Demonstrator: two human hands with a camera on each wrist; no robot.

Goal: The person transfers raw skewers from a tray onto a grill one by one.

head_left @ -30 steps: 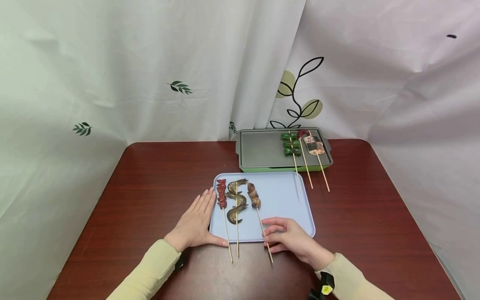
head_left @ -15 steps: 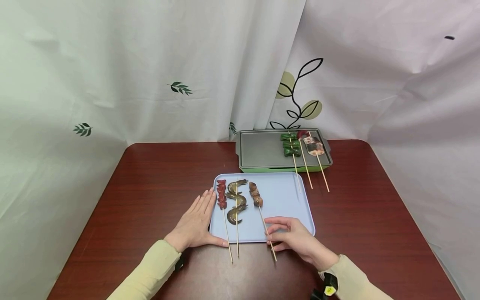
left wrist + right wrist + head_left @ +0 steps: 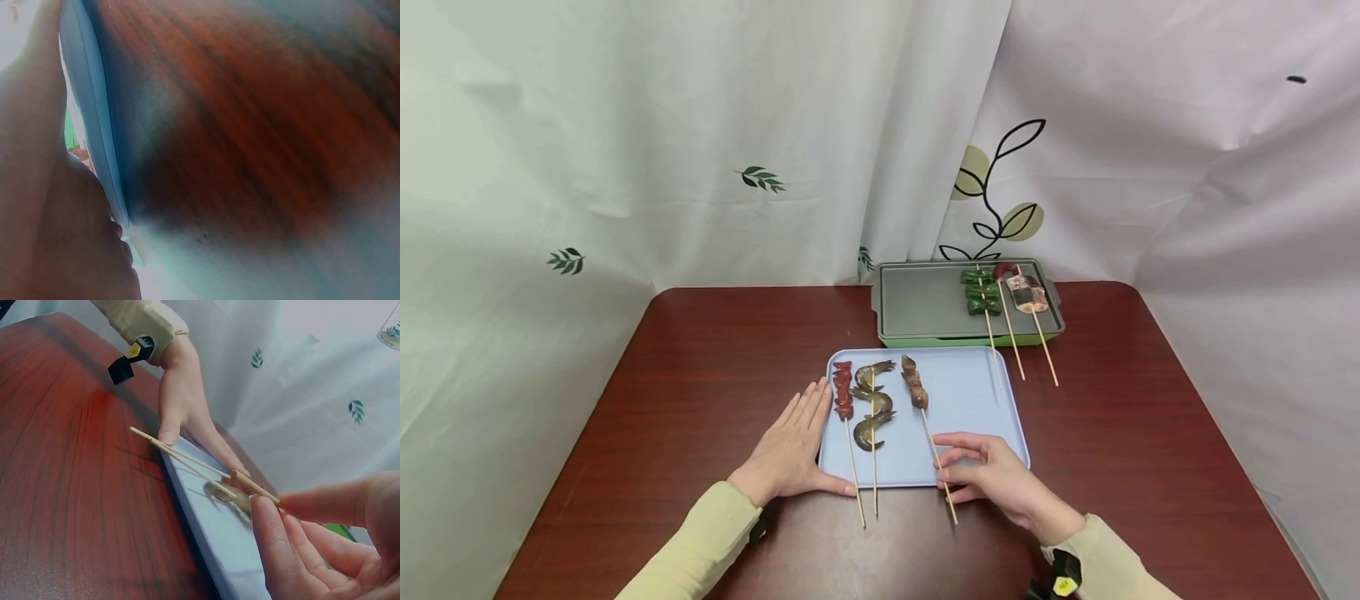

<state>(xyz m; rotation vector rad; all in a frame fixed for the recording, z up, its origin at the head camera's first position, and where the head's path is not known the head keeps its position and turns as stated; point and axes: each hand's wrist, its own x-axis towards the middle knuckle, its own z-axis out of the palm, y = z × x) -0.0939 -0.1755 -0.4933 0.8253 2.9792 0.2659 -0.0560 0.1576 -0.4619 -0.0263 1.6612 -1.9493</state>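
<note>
Here's the right hand [image 3: 985,477], thumb and fingertips pinching the wooden stick of the brown chunk skewer [image 3: 914,385]! That grip sits at about five o'clock on the pale blue tray [image 3: 970,400], and the brown chunks point up towards eleven, over the middle of the tray; whether they touch its surface, I can't tell. The stick's free end pokes past the near rim, towards six.

Just beside it, at nine o'clock, lies the shrimp skewer [image 3: 880,403], three curled shrimp on one stick, and farther out at nine, the red skewer [image 3: 843,392]. Both sticks overhang the near rim.

Over at eight o'clock, the left hand [image 3: 790,442] grasps nothing: fingers straight along the tray's side, thumb at the near edge.

Beyond the tray, around one o'clock, sits the grey griddle [image 3: 917,300] with its green base. Three skewers crowd its three o'clock side: green pepper [image 3: 983,292], dark red piece [image 3: 1006,269], then pale-and-dark chunk [image 3: 1028,293] outermost, sticks all running roughly towards five.
</note>
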